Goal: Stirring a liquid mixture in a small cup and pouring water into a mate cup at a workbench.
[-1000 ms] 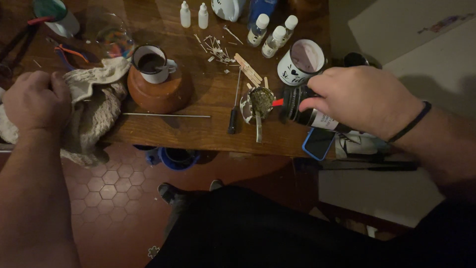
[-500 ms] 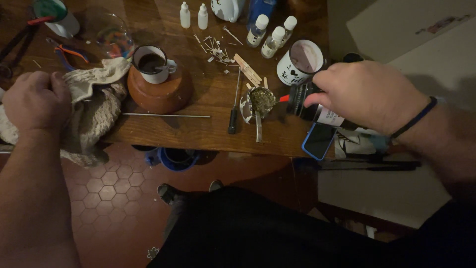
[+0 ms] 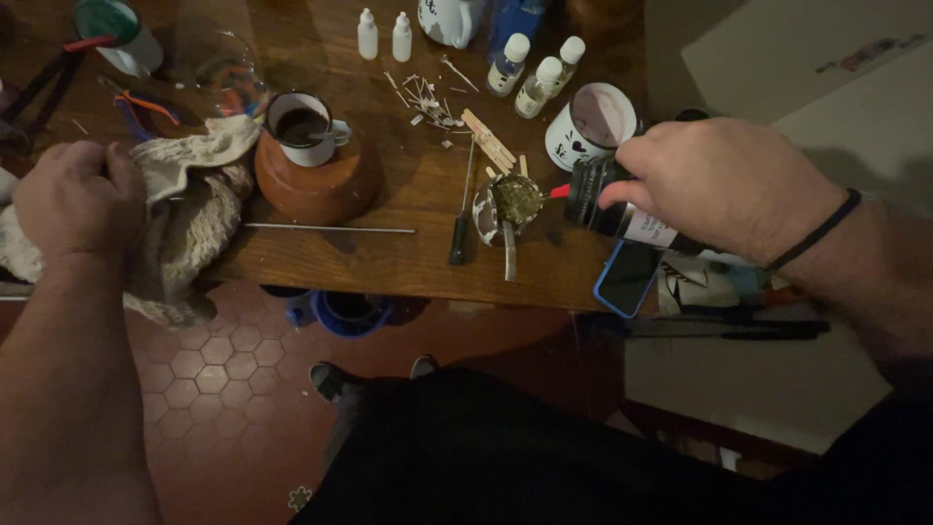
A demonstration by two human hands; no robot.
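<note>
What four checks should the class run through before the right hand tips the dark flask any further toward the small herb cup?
1. Grip: right hand is wrapped round the dark flask. Ok.
2. Aim: the flask's red spout points at the herb cup, close beside its rim. Ok.
3. Cup steady: it stands upright on the table with a metal straw in it; no hand holds it. Cannot tell.
4. Nearby hazard: a phone lies at the table edge just below the flask. Not ok.
5. Other hand: left hand rests on the cloth, away from the cup. Ok.
</note>
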